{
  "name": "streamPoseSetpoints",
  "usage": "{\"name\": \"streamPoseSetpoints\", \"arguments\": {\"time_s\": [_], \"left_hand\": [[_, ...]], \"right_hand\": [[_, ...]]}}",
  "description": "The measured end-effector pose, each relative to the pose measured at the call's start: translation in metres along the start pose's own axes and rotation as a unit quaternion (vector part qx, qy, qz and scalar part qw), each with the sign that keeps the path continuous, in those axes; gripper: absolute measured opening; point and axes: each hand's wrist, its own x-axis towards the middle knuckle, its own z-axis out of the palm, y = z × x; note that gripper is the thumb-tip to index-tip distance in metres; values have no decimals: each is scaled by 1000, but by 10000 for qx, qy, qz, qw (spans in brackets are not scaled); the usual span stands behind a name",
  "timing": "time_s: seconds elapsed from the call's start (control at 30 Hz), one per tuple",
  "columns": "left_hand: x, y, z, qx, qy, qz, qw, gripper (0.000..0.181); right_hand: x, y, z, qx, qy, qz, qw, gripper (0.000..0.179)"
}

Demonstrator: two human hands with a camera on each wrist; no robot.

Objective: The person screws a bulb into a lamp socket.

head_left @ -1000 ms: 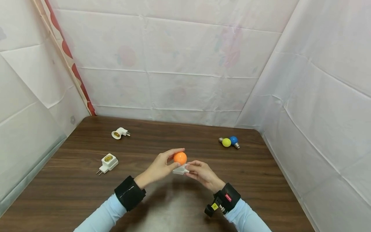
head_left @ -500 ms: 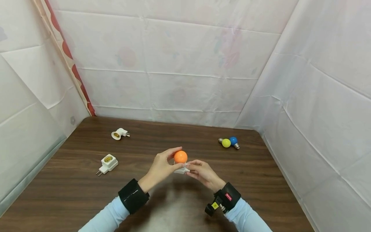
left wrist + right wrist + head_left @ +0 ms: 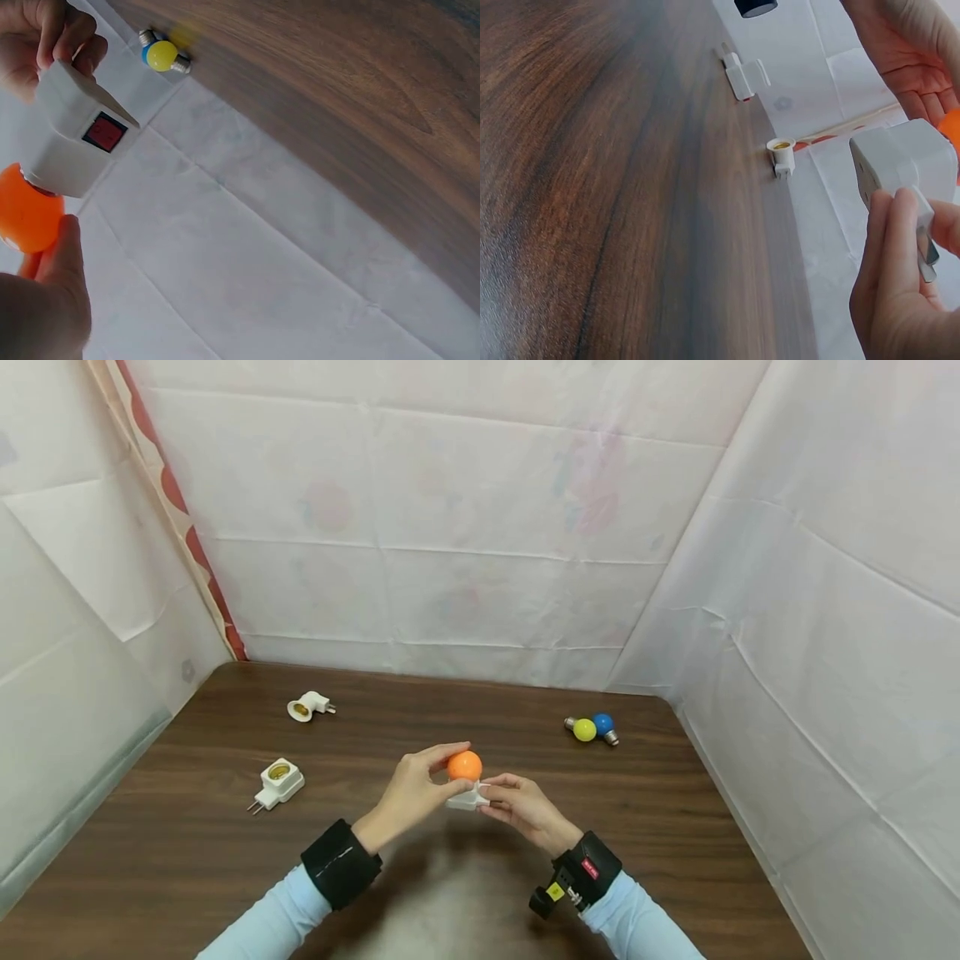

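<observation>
An orange light bulb (image 3: 465, 766) sits with its base in a white plug-in lamp socket (image 3: 463, 801), both held above the table. My left hand (image 3: 408, 796) pinches the bulb between thumb and fingers. By its plug end, my right hand (image 3: 527, 814) grips the socket. In the left wrist view a red rocker switch (image 3: 105, 132) shows on the socket's side, and a thin strip of the bulb's metal base shows at the socket mouth. The right wrist view shows the socket body (image 3: 911, 157) and a metal prong beside my right fingers; the bulb is mostly cut off there.
On the wooden table (image 3: 375, 718), a white angled socket (image 3: 309, 705) lies at the back left, and a boxy white socket (image 3: 278, 782) lies nearer. A yellow bulb (image 3: 585, 730) and a blue bulb (image 3: 603, 723) touch at the back right. White sheets (image 3: 465, 602) surround the table.
My left hand has shifted slightly, its wrist moving right and then a little back, with the fingers changing place on the orange bulb. My right hand stays nearly still on the socket.
</observation>
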Motion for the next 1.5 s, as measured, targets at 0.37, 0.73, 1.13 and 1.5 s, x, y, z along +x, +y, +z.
{"name": "streamPoseSetpoints", "arguments": {"time_s": [0.37, 0.73, 1.13, 1.5], "left_hand": [[3, -13, -11, -901, -1079, 13, 9901, 49], [-2, -13, -11, -745, -727, -192, 9944, 51], [-8, -2, -3, 240, 652, 128, 9975, 51], [-4, -17, -15, -802, -256, -178, 9963, 50]], "right_hand": [[-1, -1, -1, -155, -28, 110, 9998, 38], [-1, 5, 4, -79, 34, 98, 9999, 39], [2, 4, 11, 143, 127, 15, 9998, 31], [1, 4, 11, 95, 40, 91, 9999, 31]]}}
